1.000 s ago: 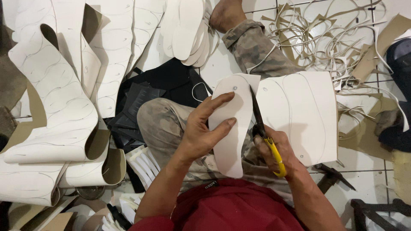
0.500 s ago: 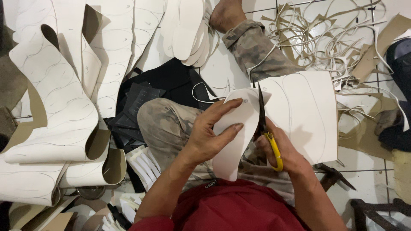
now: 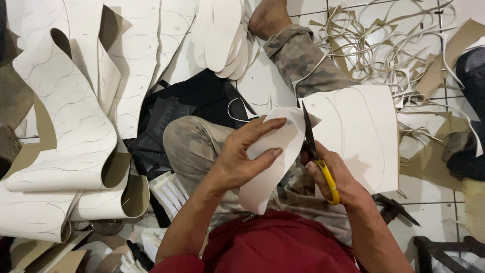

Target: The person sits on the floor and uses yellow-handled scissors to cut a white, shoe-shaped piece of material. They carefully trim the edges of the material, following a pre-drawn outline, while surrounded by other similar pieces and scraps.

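The white sole-shaped piece [image 3: 270, 162] sits over my lap at the centre of view, partly cut free from the white sheet [image 3: 364, 136] that spreads toward three o'clock. My left hand [image 3: 242, 159] is closed on it, thumb on top and fingers curled over its upper edge. My right hand [image 3: 336, 182] is wrapped round the yellow-handled scissors [image 3: 316, 151], blades pointing to twelve o'clock and nearly closed in the cut. My left fingertips lie just beside the blades, so a careless snip could nick them. If the piece twists in my hold, the cut may stray off the drawn outline. The loose sheet could also sag and tear. Finished soles [image 3: 222, 35] are stacked at eleven o'clock, offcut strips [image 3: 384, 45] at one.
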